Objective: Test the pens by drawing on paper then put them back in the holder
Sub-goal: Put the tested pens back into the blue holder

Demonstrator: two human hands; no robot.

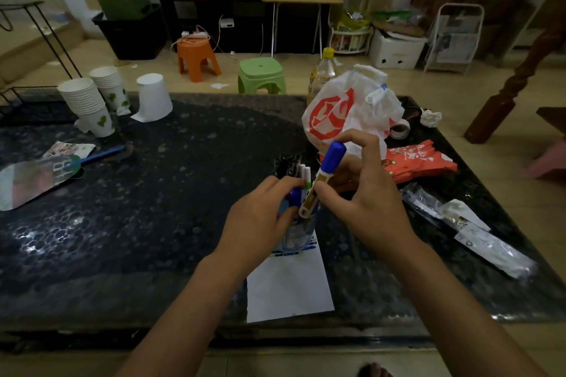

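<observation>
We are looking down at a dark speckled surface [183,193]; both hands are meeting over the pen holder [298,232], which is standing upright on the far end of a white sheet of paper [288,285]; blue scribbles [294,249] are showing on the paper right at the holder's base. The right hand [367,196] is gripping a blue-capped marker [321,184], thumb against its white barrel and the fingers curled over near the cap; the marker is tilting, cap up and away from us, its lower end sitting at the holder's mouth; whether it is already inside, we cannot tell. The left hand [260,217] is wrapping round the holder's left side, fingers curled against it and against a blue pen [295,196] poking out of the top; more pens [294,168], black and white ones, are standing just behind.

Around the edges: a white and red plastic bag [346,113] is sitting beyond the right hand, with a yellow-capped bottle [321,73] behind it; a red packet [419,162] is lying to the right; stacks of paper cups [92,101] are standing at the far left, one white cup [153,98] upside down beside them; a hand fan with a blue handle [39,174] is lying flat at the left; clear wrappers [477,239] are scattered along the right edge.
</observation>
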